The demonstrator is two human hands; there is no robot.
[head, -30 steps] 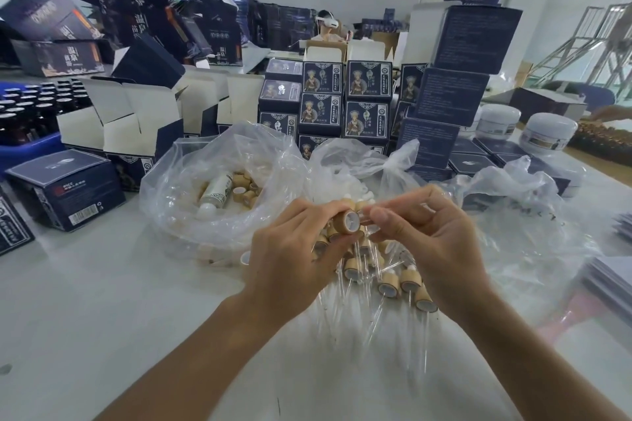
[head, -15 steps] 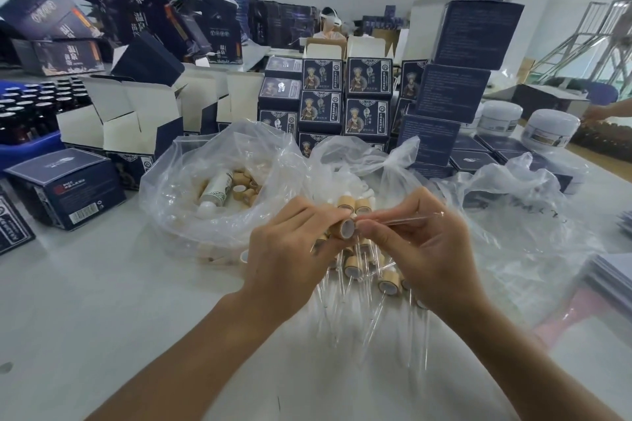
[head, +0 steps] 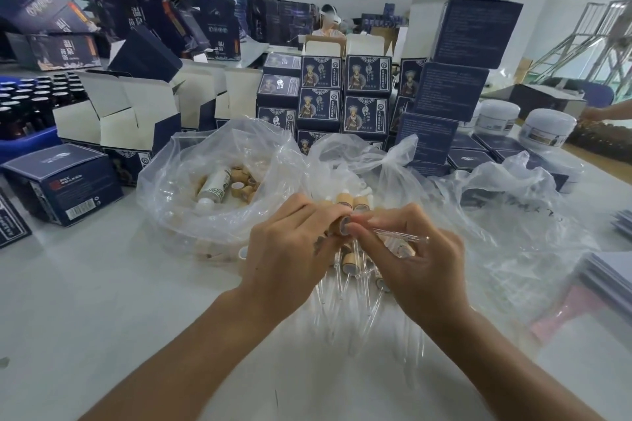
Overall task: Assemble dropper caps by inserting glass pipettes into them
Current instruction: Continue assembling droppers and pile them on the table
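Vs. 1 s ago: right hand (head: 415,260) fingers now pinch glass pipette (head: 398,234) at 3 o'clock of dropper cap (head: 343,225), itself pinched by left hand (head: 290,249) above tabletop (head: 102,301); base at cap mouth, insertion prob. underway, not yet seated.

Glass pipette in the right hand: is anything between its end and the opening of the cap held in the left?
Nothing visible. The glass pipette, pinched by the right hand, already meets the open end of the cap that the left hand holds.

Tan wood-grain dropper cap (head: 343,225), clear glass pipette (head: 400,235), navy figure-printed boxes (head: 367,74)
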